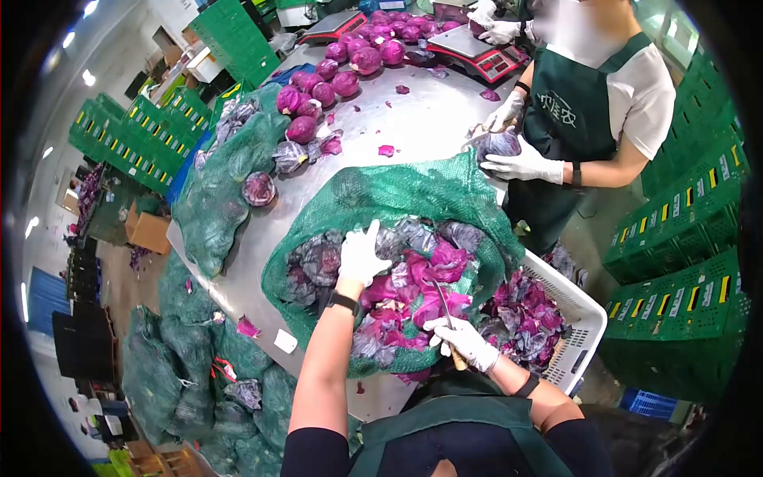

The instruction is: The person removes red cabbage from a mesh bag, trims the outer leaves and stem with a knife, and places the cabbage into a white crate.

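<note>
Head view looks down on a steel table [429,119] with an open green net sack [397,195] lying on it, full of red cabbages and loose purple leaves. Left hand [362,254], gloved in white with a black watch at the wrist, reaches into the sack and rests spread on a dark cabbage [322,262] at the sack's left side; whether the fingers close round it cannot be told. Right hand [465,342], also gloved, is closed round the handle of a knife [443,306], whose blade points away over the trimmed leaves [413,298] at the near right of the sack. Just right of that hand stands a white crate [584,314] at the table's edge, holding more purple leaf scraps.

Across the table on the far right, a person in a green apron [568,111] holds a cabbage [497,145] between two gloved hands. Beyond them is a scale [477,52] with a red front. Trimmed cabbages [350,63] lie in a heap at the far middle of the table, and another sack [230,175] with a few cabbages spills over the left edge. Green crates [683,262] are stacked at the right, and more stand at the far left. Full sacks lie on the floor near left.
</note>
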{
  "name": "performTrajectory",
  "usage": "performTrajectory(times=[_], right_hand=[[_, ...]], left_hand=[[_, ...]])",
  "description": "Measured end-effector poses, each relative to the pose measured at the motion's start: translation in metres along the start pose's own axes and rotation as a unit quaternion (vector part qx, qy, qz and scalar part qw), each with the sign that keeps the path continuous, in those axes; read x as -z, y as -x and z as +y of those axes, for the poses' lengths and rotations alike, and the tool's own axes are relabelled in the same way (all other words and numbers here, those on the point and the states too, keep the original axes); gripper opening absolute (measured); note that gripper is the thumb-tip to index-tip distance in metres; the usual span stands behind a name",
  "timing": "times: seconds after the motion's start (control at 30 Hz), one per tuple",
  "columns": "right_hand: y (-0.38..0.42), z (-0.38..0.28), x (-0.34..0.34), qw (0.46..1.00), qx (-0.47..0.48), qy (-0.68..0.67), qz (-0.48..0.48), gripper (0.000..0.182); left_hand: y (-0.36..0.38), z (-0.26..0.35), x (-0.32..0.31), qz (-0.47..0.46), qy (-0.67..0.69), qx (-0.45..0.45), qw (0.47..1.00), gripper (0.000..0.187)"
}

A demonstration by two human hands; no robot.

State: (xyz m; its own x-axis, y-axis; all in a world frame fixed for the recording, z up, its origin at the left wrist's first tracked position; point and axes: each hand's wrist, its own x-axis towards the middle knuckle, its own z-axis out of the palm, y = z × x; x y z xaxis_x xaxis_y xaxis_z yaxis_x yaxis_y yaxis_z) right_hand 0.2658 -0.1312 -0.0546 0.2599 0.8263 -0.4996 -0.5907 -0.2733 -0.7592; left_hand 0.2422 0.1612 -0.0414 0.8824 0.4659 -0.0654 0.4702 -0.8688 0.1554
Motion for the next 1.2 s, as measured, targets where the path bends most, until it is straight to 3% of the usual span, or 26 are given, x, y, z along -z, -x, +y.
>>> performTrajectory(times=[0.07,0.1,0.17,0.23,0.27,0.3,0.33,0.37,0.43,0.47,0.5,0.63,0.7,0.73,0.77,0.83,0.9,0.93,0.97,1.0,1.03,1.13,1.17,1.2], right_hand=[[-0.003,-0.002,0.008,1.000,0.016,-0.026,0.001,0.028],[-0.006,-0.006,0.012,0.999,0.017,-0.028,0.001,0.028],[-0.012,-0.011,0.017,0.994,0.031,-0.101,-0.004,0.036],[-0.017,-0.019,0.016,0.987,0.039,-0.152,-0.040,0.056],[-0.018,-0.016,0.015,0.987,0.029,-0.151,-0.054,0.056],[-0.021,-0.015,0.012,0.956,-0.014,-0.282,-0.087,0.055],[-0.024,-0.014,0.008,0.905,-0.060,-0.405,-0.114,0.055],[-0.023,-0.014,0.003,0.956,-0.060,-0.276,-0.083,0.057],[-0.024,-0.013,-0.012,0.994,0.022,-0.061,-0.088,0.062],[-0.017,-0.019,-0.028,0.996,0.045,-0.041,-0.070,0.064],[-0.004,-0.029,-0.041,0.997,0.031,0.010,-0.076,0.057],[-0.025,0.040,-0.072,0.981,0.099,0.150,-0.073,0.030],[-0.029,0.040,-0.073,0.974,0.003,0.168,-0.153,0.026],[-0.030,0.027,-0.071,0.964,-0.001,0.193,-0.185,0.031],[-0.024,0.005,-0.074,0.968,-0.022,0.210,-0.139,0.037],[-0.019,-0.015,-0.065,0.979,0.061,0.186,-0.061,0.043],[-0.004,-0.041,-0.063,0.972,0.053,0.228,-0.037,0.044],[0.007,-0.046,-0.063,0.955,0.077,0.279,-0.063,0.044],[0.017,-0.046,-0.062,0.935,0.099,0.330,-0.087,0.044],[0.024,-0.041,-0.060,0.834,0.233,0.490,-0.097,0.042],[0.028,-0.030,-0.055,0.758,0.327,0.556,-0.096,0.038],[0.044,-0.010,-0.050,0.746,0.240,0.615,-0.093,0.033],[0.040,0.003,-0.046,0.761,0.270,0.587,-0.066,0.029],[0.035,0.007,-0.040,0.796,0.194,0.569,-0.065,0.027]], left_hand=[[0.009,0.005,0.004,0.015,0.074,0.009,0.997,0.100],[0.021,0.008,0.001,0.075,0.146,-0.017,0.986,0.101],[0.051,0.026,0.008,0.115,0.375,-0.030,0.919,0.104],[0.094,0.058,0.021,0.149,0.470,0.012,0.870,0.106],[0.114,0.069,0.026,0.199,0.394,-0.014,0.897,0.106],[0.132,0.081,0.021,0.225,0.447,-0.010,0.866,0.109],[0.151,0.088,0.027,0.217,0.429,-0.017,0.876,0.105],[0.169,0.092,0.030,0.208,0.413,-0.025,0.886,0.101],[0.208,0.084,0.008,0.188,0.548,0.003,0.815,0.086],[0.224,0.076,0.002,0.161,0.597,0.099,0.779,0.073],[0.241,0.071,-0.003,0.132,0.600,0.177,0.769,0.071],[0.278,0.055,-0.028,0.091,0.349,0.197,0.911,0.083],[0.292,0.047,-0.047,0.069,0.369,0.251,0.892,0.096],[0.296,0.042,-0.047,0.068,0.372,0.257,0.889,0.099],[0.301,0.040,-0.049,0.066,0.378,0.264,0.885,0.101],[0.302,0.049,-0.040,0.063,0.387,0.266,0.881,0.103],[0.293,0.059,-0.031,0.010,0.335,0.255,0.907,0.103],[0.286,0.068,-0.025,-0.005,0.256,0.262,0.930,0.105],[0.281,0.075,-0.024,0.051,0.250,0.254,0.933,0.111],[0.278,0.079,-0.030,0.070,0.241,0.261,0.932,0.113],[0.274,0.081,-0.035,0.089,0.232,0.267,0.931,0.115],[0.269,0.078,-0.039,0.051,0.205,0.265,0.941,0.114],[0.269,0.074,-0.043,0.054,0.253,0.271,0.927,0.114],[0.271,0.067,-0.043,0.034,0.312,0.261,0.913,0.114]])
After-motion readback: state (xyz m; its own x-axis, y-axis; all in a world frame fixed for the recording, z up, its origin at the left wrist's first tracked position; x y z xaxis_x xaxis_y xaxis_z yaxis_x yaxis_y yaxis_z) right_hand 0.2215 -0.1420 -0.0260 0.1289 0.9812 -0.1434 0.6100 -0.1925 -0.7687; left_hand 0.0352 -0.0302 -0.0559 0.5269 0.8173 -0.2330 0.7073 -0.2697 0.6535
